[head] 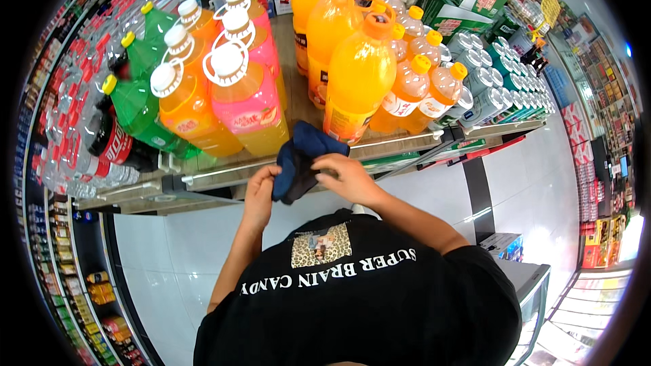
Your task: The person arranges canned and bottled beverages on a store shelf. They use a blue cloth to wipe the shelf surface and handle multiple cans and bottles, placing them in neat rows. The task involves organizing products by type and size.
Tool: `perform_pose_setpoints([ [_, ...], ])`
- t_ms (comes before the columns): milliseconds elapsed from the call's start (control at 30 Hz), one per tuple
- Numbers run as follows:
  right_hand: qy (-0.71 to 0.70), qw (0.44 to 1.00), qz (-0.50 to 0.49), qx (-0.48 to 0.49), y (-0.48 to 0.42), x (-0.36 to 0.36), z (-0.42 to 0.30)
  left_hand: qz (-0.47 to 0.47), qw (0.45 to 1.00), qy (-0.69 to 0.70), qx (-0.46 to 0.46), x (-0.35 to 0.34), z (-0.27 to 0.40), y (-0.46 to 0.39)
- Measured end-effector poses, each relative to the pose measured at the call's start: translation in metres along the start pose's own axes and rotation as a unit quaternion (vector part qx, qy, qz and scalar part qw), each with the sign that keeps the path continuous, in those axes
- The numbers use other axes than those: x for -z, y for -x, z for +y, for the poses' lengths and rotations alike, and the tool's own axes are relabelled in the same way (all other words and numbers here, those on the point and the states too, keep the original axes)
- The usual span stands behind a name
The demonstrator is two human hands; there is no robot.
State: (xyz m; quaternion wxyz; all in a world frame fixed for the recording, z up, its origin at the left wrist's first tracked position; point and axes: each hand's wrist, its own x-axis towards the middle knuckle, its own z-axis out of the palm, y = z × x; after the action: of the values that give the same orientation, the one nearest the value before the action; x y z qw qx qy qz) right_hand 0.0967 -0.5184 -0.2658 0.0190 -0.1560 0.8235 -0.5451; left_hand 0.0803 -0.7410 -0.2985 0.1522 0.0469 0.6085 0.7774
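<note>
A dark blue and black cloth (311, 145) hangs folded between my two hands, in front of the wooden shelf edge. My left hand (260, 190) pinches the cloth's left side between thumb and fingers. On the other side, my right hand (345, 177) has its thumb and fingers at the cloth's right edge; its fingertips partly pass behind the fabric. Just beyond the cloth stand a pink-labelled juice bottle (249, 104) with a white cap and a large orange juice bottle (360, 79) with an orange cap. Bare wooden shelf board (290, 40) shows between these two rows.
Green soda bottles (140, 107) and a cola bottle (119, 145) stand at left, beside red-capped bottles (76, 127). Small orange soda bottles (407, 86) and drink cans (483, 104) line the right. A grey-topped table (519, 277) stands at lower right, near wall shelves.
</note>
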Motion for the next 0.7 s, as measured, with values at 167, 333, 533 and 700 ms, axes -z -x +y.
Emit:
perform_pose_setpoints([
  [167, 0.196, 0.938, 0.286, -0.032, 0.014, 0.038, 0.036, -0.054, 0.987, -0.127, -0.078, -0.028, 0.023, -0.016],
  [333, 0.084, 0.975, 0.189, -0.079, -0.017, 0.063, 0.048, -0.097, 0.965, -0.243, -0.019, -0.057, 0.027, -0.052],
  [533, 0.111, 0.968, 0.212, -0.078, -0.029, 0.052, 0.041, -0.083, 0.984, -0.150, 0.043, -0.065, 0.016, -0.093],
  [700, 0.087, 0.977, 0.184, -0.057, -0.033, 0.054, 0.058, -0.095, 0.966, -0.242, 0.008, -0.075, 0.015, -0.096],
])
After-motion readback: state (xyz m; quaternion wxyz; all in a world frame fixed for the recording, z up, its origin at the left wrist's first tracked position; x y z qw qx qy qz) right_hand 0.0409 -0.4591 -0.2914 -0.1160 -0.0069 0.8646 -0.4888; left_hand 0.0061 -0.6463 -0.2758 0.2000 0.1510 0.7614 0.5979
